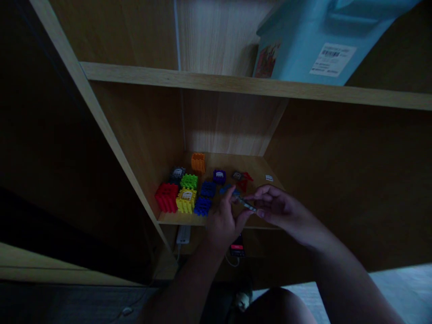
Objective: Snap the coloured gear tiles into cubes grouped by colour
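Note:
My left hand [223, 221] and my right hand [281, 208] meet over the front edge of a low wooden shelf [236, 163]. Both pinch one small flat grey piece [248, 205] between their fingertips. Its exact form is hard to make out in the dim light. On the shelf to the left lie several ridged plastic blocks: red [166, 197], yellow [186, 200], green [189, 181], blue [203, 205], a second blue [208, 188], orange [198, 162], purple [219, 176] and a dark one [176, 173]. Small red bits [243, 182] lie just behind my fingers.
A pale blue box with a barcode label [313, 40] stands on the shelf above. A white power strip [183, 234] and a dark device with a red screen [237, 248] sit under the low shelf. My knee [276, 306] shows at the bottom. The left side is dark.

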Available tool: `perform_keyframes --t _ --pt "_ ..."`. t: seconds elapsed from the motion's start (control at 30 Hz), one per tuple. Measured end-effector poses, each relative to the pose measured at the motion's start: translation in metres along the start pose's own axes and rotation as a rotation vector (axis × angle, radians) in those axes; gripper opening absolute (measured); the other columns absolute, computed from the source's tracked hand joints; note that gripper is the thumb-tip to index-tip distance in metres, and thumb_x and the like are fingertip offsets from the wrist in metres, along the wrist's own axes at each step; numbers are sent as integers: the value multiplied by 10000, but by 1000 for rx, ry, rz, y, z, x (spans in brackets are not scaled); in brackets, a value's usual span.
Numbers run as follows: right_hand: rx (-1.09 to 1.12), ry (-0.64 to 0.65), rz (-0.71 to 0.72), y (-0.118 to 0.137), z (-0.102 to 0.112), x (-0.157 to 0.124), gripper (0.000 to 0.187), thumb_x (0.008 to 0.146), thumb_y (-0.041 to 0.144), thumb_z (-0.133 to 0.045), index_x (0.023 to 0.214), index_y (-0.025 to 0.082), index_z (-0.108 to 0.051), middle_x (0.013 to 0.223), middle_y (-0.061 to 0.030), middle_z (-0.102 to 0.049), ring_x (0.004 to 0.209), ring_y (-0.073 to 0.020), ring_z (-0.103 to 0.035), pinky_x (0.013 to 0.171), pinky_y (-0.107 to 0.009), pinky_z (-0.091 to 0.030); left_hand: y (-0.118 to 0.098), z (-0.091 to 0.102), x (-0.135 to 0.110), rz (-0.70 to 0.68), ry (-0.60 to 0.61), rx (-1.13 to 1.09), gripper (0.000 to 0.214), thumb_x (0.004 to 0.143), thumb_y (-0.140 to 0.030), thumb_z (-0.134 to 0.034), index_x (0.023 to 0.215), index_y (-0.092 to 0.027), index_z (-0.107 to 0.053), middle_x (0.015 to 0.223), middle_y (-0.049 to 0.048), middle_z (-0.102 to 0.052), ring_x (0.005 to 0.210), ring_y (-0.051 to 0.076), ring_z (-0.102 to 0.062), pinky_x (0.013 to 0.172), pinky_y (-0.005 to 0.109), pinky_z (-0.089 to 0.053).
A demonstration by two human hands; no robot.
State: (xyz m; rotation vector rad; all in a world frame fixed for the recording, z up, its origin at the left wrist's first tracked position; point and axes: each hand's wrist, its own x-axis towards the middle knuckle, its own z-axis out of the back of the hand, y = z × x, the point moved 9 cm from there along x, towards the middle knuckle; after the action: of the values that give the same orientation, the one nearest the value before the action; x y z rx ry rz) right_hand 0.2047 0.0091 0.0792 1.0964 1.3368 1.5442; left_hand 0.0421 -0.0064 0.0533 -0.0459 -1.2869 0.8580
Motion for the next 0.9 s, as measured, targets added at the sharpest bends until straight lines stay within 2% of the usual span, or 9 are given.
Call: perform_keyframes --t 0.13,0.27,0.37,0.53,0.67,0.77,0.9 --pt "-55 -48 5 -21 8 -16 214 907 409 -860 1050 273 -777 1101 -42 -808 1061 -209 -761 977 -362 -602 -14 2 1 -157 7 24 391 1109 -488 -563 1357 -186 -577 1087 102 -823 932 206 -815 844 330 -656" --pt "-111 -173 15 -34 20 -20 248 897 474 -854 1016 264 -798 1019 -40 -820 982 -217 -764 941 -375 -609 -19 0 0 -228 -4 48 244 1086 -419 -637 1178 -194 -622 949 54 -814 866 190 -808 795 303 -630" --pt "-149 -222 28 -35 25 -21 266 898 495 -843 1026 265 -803 1064 -45 -822 1026 -237 -764 989 -417 -607 -18 -7 -2 -244 56 67 188 1078 -374 -661 1141 -200 -633 929 39 -804 850 188 -796 772 302 -607" --pt "-147 -179 19 -29 23 -24 322 968 538 -765 1193 310 -792 1240 -54 -802 1206 -264 -736 1125 -482 -559 -12 -16 -3 -220 135 91 106 1076 -290 -659 1139 -207 -646 963 43 -799 884 198 -779 792 314 -586" --pt "-177 -196 13 -30 24 -24 384 951 584 -780 1203 295 -795 1244 -73 -803 1188 -276 -743 1125 -494 -568 -11 -19 -4 -227 175 104 92 1068 -248 -660 1155 -219 -653 976 38 -788 888 196 -761 790 314 -579" --pt "-66 -220 -22 -42 23 -22 402 917 590 -822 1191 296 -813 1217 -67 -814 1174 -268 -752 1160 -503 -547 -11 -19 -3 -216 185 96 90 1059 -234 -671 1148 -226 -666 970 35 -776 887 188 -753 787 303 -577" --pt "219 -240 -48 -58 16 -21 353 900 553 -849 1158 313 -835 1224 -53 -821 1186 -245 -755 1200 -503 -525 -10 -14 1 -174 150 69 94 1047 -272 -704 1125 -229 -674 967 29 -774 889 179 -748 796 294 -575"
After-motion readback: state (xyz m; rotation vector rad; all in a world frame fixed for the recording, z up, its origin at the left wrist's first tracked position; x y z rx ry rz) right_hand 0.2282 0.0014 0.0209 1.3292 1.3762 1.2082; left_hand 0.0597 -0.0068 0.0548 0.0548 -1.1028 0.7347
